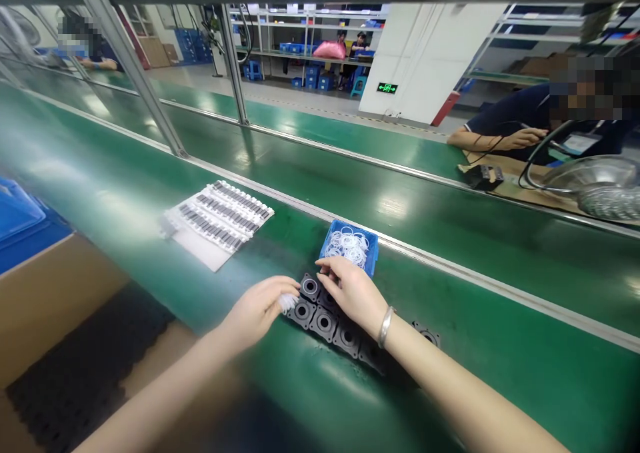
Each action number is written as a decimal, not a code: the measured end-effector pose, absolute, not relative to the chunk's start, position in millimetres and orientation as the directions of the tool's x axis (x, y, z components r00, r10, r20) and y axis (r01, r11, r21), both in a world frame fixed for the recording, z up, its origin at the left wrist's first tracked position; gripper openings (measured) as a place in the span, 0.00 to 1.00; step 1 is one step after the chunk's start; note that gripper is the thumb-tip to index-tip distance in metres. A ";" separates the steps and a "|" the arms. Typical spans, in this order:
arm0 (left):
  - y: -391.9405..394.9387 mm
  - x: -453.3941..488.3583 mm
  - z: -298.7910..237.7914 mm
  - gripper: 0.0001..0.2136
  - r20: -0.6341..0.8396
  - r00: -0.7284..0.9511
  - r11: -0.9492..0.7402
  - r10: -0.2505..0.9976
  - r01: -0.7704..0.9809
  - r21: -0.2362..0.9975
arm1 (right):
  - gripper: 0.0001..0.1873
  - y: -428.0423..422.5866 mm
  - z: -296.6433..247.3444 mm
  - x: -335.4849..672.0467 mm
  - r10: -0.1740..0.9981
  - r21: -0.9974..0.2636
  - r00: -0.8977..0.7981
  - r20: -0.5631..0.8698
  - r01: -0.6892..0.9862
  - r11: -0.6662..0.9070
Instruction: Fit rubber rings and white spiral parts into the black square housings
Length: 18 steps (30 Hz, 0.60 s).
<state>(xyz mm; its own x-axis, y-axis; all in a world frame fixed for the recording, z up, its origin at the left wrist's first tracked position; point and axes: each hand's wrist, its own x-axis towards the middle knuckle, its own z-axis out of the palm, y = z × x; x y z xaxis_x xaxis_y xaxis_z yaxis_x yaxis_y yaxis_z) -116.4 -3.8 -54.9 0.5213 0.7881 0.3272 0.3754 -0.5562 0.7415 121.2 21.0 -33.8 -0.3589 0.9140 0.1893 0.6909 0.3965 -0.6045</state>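
My left hand (260, 310) is closed around a small bunch of white plastic rings (289, 302), left of a group of square black flanged parts (324, 322) with round centre holes. These parts lie side by side on the green bench, and a pale ring sits around the hole of the upper-left one (310, 286). My right hand (353, 290), with a silver bracelet at the wrist, hovers over the group. Its thumb and forefinger are bent and slightly apart, with nothing visible between them. The right hand and forearm hide some black parts. Just behind it stands a blue bin (371, 256) of loose white rings.
A white sheet (215, 256) with rows of dark strips lies to the left. Another black part (427, 334) lies beside my right forearm. A cardboard box (55, 293) with dark sheets stands lower left. Metal posts (135, 66) rise from the bench; a co-worker (520, 123) sits across it.
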 end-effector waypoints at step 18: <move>-7.5 -88.0 -31.8 0.11 0.143 0.369 -0.261 0.918 0.294 0.919 | 0.10 -13.4 1.6 130.7 0.905 -0.745 -0.356 0.234 0.533 0.402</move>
<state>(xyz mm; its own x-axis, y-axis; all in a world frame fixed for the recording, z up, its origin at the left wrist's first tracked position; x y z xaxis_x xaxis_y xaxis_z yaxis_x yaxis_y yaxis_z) -88.0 -7.5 -31.8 0.3686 0.9184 0.1434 0.2937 -0.2614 0.9195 130.7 -13.4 1.6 -0.3559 0.9047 0.2344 0.5326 0.4024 -0.7445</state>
